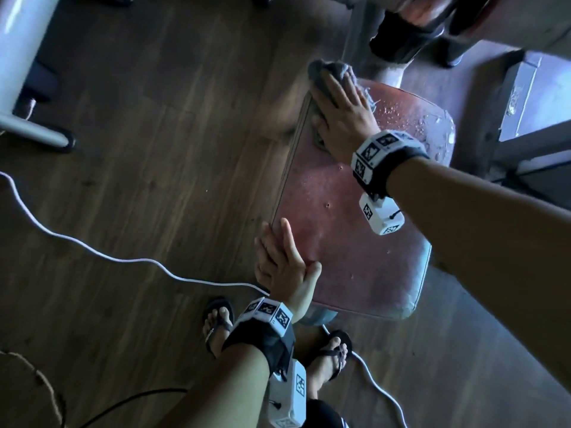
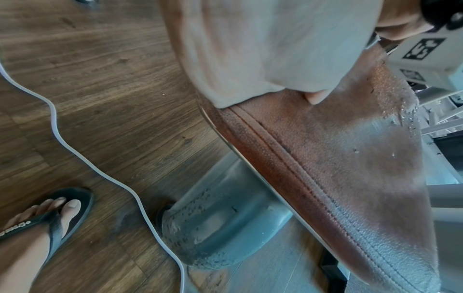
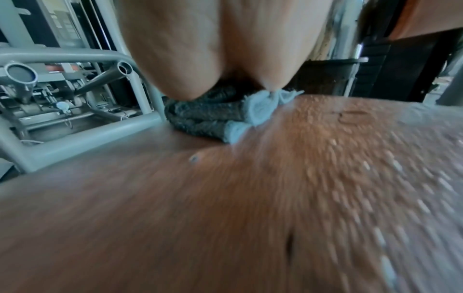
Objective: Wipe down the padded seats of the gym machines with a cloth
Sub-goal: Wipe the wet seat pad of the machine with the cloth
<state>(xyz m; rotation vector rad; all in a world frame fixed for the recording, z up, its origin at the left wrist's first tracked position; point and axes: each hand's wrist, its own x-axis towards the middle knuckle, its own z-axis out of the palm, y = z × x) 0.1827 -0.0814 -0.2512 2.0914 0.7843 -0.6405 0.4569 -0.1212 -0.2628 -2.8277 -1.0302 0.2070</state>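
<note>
The right hand (image 1: 341, 111) lies flat with straight fingers on a grey cloth (image 1: 332, 72) and presses it onto the far left corner of the red padded seat (image 1: 355, 242). In the right wrist view the cloth (image 3: 208, 117) is folded in some layers, with a lighter frayed edge, and it sits under the palm at the edge of the seat (image 3: 225, 218). This view is blurred, so I cannot tell the fine details of the surface. On the far right part of the seat there are many small pale specks or drops, and the covering looks worn there.

The left hand (image 1: 282, 267) rests on the near left edge of the same seat, fingers straight and close together, holding nothing. In the left wrist view the palm (image 2: 263, 49) lies on the seat (image 2: 350, 158) above the stitched seam.

Under the seat stands a grey metal post (image 2: 220, 224) with chipped paint. A white cable (image 1: 108, 257) runs over the dark wooden floor (image 1: 154, 134) and passes beside the person's feet in black flip-flops (image 1: 217, 322). Behind the cloth, a grey machine frame (image 3: 75, 128) is visible
</note>
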